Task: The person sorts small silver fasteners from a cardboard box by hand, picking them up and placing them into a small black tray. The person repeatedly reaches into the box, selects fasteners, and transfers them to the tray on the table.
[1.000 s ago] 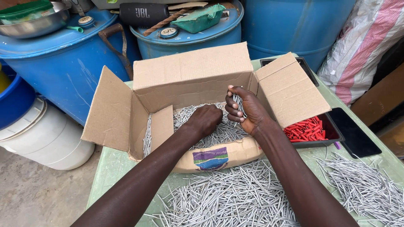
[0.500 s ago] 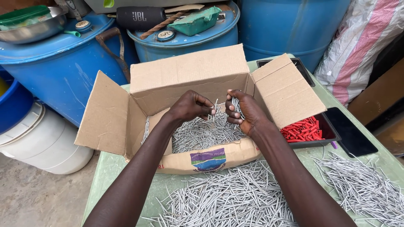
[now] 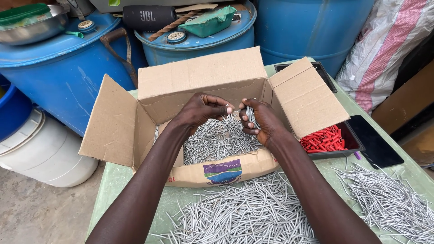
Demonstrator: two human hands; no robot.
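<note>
Head view: 2 hands work inside an open brown cardboard box (image 3: 199, 81) near the far edge of the pale green table (image 3: 108, 185). The right hand (image 3: 264, 119) is clamped on a small bundle of thin grey steel nails (image 3: 251, 116), long axes pointing up and away. The left hand (image 3: 201, 110), fingers pinched together, touches the bundle's tips above the loose nails in the box.

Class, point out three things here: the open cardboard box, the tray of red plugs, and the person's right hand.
cardboard box (image 3: 201, 74), head view, back flap.
tray of red plugs (image 3: 350, 149), head view, black front rim.
right hand (image 3: 264, 121), head view, back of hand.
</note>
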